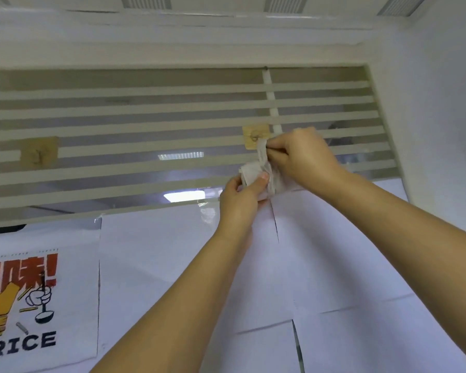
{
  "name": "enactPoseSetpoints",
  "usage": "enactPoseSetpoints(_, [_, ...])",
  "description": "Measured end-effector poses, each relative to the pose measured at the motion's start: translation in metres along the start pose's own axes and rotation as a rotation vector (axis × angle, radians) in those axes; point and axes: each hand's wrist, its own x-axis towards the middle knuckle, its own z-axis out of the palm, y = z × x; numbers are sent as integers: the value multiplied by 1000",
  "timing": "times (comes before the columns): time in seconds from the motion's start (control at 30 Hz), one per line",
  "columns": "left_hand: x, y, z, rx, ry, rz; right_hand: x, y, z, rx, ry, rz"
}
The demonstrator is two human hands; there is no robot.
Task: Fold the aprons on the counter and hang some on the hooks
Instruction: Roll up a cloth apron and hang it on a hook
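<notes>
Both my arms reach up to a striped glass partition. A white apron strap [261, 154] runs up toward an adhesive hook [255, 135] on the glass. My right hand [301, 154] pinches the strap's upper end just right of the hook. My left hand [242, 192] grips the bunched white fabric [250, 172] lower down, thumb on top. The white apron body [320, 254] hangs below my hands against the wall. Whether the strap sits on the hook is hidden by blur.
A second adhesive hook [39, 154] sticks to the glass at the left, with nothing on it. Below it hangs a white apron [38, 300] printed with a cartoon and the word RICE. A white wall [436, 109] closes the right side.
</notes>
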Motion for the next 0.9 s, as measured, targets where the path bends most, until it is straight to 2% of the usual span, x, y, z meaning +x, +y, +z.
enactPoseSetpoints(0.1, [19, 13, 11, -166, 5, -74, 29, 3, 11, -67, -28, 39])
enactPoseSetpoints(0.17, [27, 17, 17, -189, 52, -79, 44, 0, 18, -142, -67, 72])
enactPoseSetpoints(0.33, [42, 26, 17, 63, 154, 16, 71, 2, 26, -69, -129, 100])
enactPoseSetpoints(0.5, [50, 34, 7, 170, 145, 43, 78, -2, 27, 22, -40, 146])
enactPoseSetpoints(0.67, [41, 42, 5, -86, 27, -76, 69, -8, 33, -68, -3, 189])
enactPoseSetpoints(0.9, [32, 41, 0, -164, -14, -129, 62, -20, 31, -114, -111, 234])
